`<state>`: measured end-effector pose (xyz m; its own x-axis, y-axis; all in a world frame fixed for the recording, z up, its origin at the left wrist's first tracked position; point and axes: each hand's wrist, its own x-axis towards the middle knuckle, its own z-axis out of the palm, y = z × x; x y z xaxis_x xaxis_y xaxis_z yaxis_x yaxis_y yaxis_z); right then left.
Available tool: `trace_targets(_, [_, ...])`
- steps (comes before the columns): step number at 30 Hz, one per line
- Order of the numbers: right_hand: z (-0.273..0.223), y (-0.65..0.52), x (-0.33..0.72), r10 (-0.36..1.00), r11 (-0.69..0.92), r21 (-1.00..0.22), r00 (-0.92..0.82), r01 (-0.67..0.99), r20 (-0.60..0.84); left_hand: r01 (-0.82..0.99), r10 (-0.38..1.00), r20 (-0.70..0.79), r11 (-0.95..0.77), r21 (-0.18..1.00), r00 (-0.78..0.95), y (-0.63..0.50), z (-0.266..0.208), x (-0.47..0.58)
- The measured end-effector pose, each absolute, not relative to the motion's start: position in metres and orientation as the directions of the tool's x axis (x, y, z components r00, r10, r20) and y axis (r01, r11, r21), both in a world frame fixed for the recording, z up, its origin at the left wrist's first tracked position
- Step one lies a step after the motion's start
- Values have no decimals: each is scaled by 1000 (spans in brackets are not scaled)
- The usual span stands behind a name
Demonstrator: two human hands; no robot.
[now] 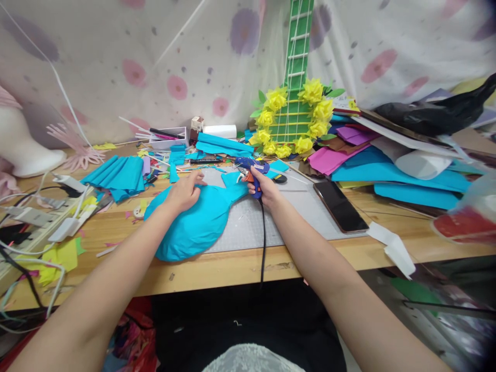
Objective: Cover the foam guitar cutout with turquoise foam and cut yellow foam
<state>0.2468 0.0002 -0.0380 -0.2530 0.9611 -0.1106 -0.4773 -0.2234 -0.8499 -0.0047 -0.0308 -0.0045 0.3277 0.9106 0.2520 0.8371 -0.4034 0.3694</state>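
My right hand [264, 188] grips a blue hot glue gun [256, 174] by its handle, and a black cord hangs down from it over the table edge. The gun's nozzle end points left, near the narrow end of a rounded shape covered in bright blue paper [196, 222]. My left hand [188, 192] lies on the upper part of this blue shape, fingers bent; their tips are partly hidden, so I cannot tell if they pinch anything. Under the shape's right side lies a grey cutting mat [248, 227].
A phone [341, 206] lies right of the mat. Behind stands a green guitar shape with yellow paper flowers [296, 119]. Pleated blue paper [116, 175] and a power strip [31, 227] with cables are at left. Coloured sheets [403, 175] are stacked at right.
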Motion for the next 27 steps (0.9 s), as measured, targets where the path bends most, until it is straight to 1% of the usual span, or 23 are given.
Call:
trace_targets(2, [-39,0,247,961,-220,-846,-258,-486,-102,851,919,250,-380,363,304,-32,-4,-3])
trace_targets(6, [-40,1,247,961,-216,-842,-262,-494,-93,894,930,301,-308,325,211,-33,-5,-3])
trace_targets(8, [-40,1,247,962,-212,-841,-260,-497,-88,892,924,309,-322,318,224,-32,-6,-4])
trace_targets(12, [-38,0,247,962,-217,-838,-254,-501,-97,865,918,268,-374,335,293,-32,-7,-5])
trace_targets(15, [-36,-1,246,963,-218,-841,-248,-495,-103,870,924,263,-359,337,280,-31,-7,-5])
trace_targets(19, [-36,-1,246,964,-210,-843,-247,-495,-95,885,899,333,-380,270,285,-30,-8,-5])
trace_targets(21, [-36,-1,246,963,-213,-844,-250,-493,-98,884,893,334,-392,254,300,-31,-7,-5])
trace_targets(25, [-36,-1,246,963,-218,-844,-248,-491,-104,904,931,261,-325,276,255,-33,-5,-2])
trace_targets(27, [-35,-2,246,963,-219,-844,-248,-490,-106,913,936,270,-301,275,227,-34,-5,-2])
